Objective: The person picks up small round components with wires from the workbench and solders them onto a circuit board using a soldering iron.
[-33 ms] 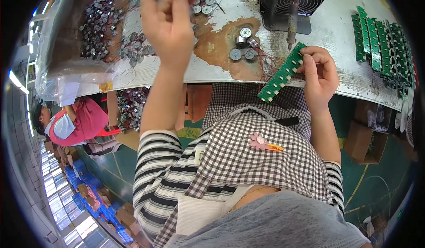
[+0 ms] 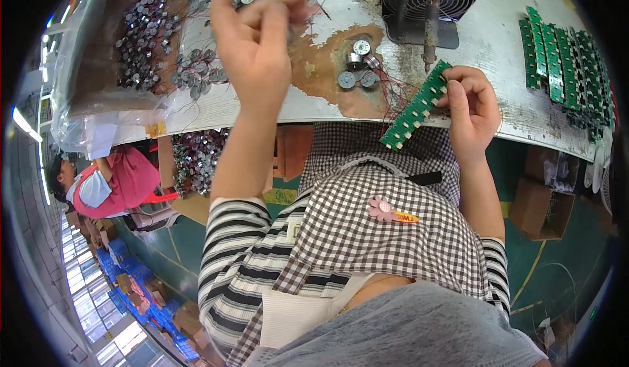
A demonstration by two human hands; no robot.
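Observation:
My right hand (image 2: 473, 118) pinches the upper end of a long green circuit board (image 2: 414, 113) between thumb and fingers. The board slants over the table's front edge, with white connectors along it. Thin red wires run from its left side to a small group of round metal motors (image 2: 346, 79). Over the wired motors (image 2: 194, 72) on the left hovers my left hand (image 2: 257, 56), index finger stretched out and the others loosely bent. Nothing shows in it; its fingertips are slightly blurred. A soldering iron (image 2: 430, 43) points down just above the board's upper end.
Behind the iron stands a black fan (image 2: 427, 3). Several green boards (image 2: 555, 66) lie in a row at the right. A plastic-lined box of motors (image 2: 144, 39) is at the far left. Another person in a red garment (image 2: 128, 180) sits beyond the table's left side.
My left hand has shifted slightly right and nearer to me. My right hand stays at the board, which has barely moved.

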